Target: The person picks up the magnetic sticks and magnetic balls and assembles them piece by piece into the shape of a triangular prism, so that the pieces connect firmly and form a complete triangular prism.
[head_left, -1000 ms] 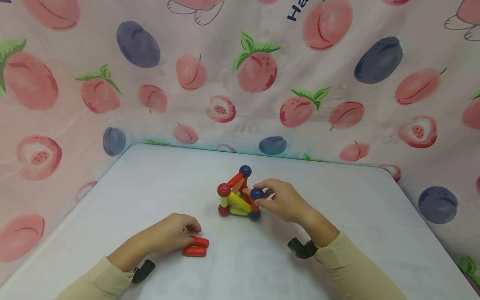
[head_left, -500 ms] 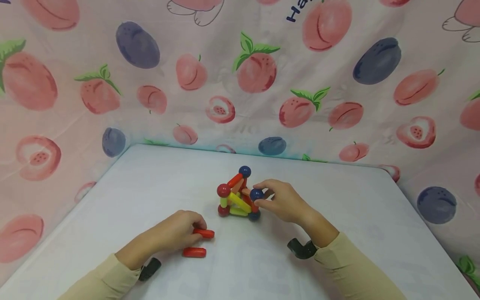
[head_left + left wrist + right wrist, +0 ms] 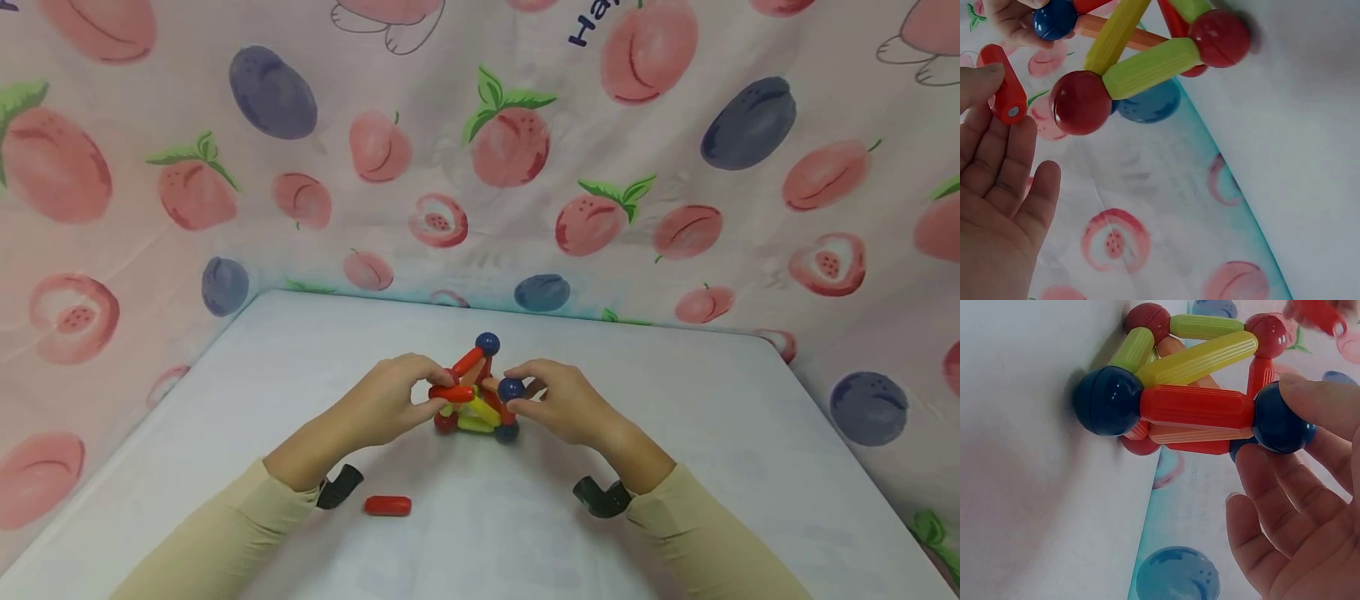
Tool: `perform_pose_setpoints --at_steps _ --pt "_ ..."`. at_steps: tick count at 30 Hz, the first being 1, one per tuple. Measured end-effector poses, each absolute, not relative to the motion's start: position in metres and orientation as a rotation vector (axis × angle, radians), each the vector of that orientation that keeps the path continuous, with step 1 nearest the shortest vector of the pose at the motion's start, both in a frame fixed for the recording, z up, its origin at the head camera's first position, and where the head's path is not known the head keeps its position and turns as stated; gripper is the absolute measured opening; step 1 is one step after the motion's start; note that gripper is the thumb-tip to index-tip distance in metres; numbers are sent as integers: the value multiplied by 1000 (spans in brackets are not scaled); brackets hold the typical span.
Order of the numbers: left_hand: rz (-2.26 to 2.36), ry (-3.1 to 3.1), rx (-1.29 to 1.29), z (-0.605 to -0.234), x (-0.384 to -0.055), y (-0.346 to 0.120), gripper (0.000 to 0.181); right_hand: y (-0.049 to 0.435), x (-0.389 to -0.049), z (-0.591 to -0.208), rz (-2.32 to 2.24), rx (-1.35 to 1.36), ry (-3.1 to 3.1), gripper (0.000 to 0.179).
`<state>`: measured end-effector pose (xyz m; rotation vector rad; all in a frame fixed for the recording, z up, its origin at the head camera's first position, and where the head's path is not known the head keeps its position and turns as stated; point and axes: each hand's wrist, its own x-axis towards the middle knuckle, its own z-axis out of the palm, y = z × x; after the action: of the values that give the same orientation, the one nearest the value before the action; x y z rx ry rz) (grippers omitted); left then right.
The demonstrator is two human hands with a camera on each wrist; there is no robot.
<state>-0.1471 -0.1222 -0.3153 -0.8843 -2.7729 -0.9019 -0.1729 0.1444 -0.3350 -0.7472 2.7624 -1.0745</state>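
My left hand [image 3: 378,404] pinches a red magnetic rod [image 3: 452,393] between thumb and fingers; a metal disc shows at its end in the left wrist view. This rod hangs in front of a frame of balls and rods, over its upper red ball. Whether they touch, I cannot tell from the head view; the left wrist view shows a gap. On the frame's right, my right hand [image 3: 570,404] holds a dark blue ball [image 3: 1280,419] by thumb and fingertips. A red rod [image 3: 1197,407] joins it to a lower blue ball [image 3: 1107,400]. A yellow rod [image 3: 1200,359] slants across.
Another red rod [image 3: 387,506] lies on the white table [image 3: 480,533] nearer to me, below the left forearm. Dark curved pieces [image 3: 602,497] sit by both wrists. A fruit-print cloth [image 3: 465,275] rises behind the table's back edge.
My left hand has lifted one of two red rods off the table and carried it forward and right to the frame. The right hand stays on the blue ball.
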Motion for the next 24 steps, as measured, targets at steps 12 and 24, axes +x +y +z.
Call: perform_pose_setpoints --at_steps 12,24 --pt "-960 -2867 -868 -314 -171 -95 22 144 -173 -334 -1077 -749 2768 40" --pt "-874 -2927 -818 -316 -174 -86 21 144 -173 -335 -1078 -755 2774 40"
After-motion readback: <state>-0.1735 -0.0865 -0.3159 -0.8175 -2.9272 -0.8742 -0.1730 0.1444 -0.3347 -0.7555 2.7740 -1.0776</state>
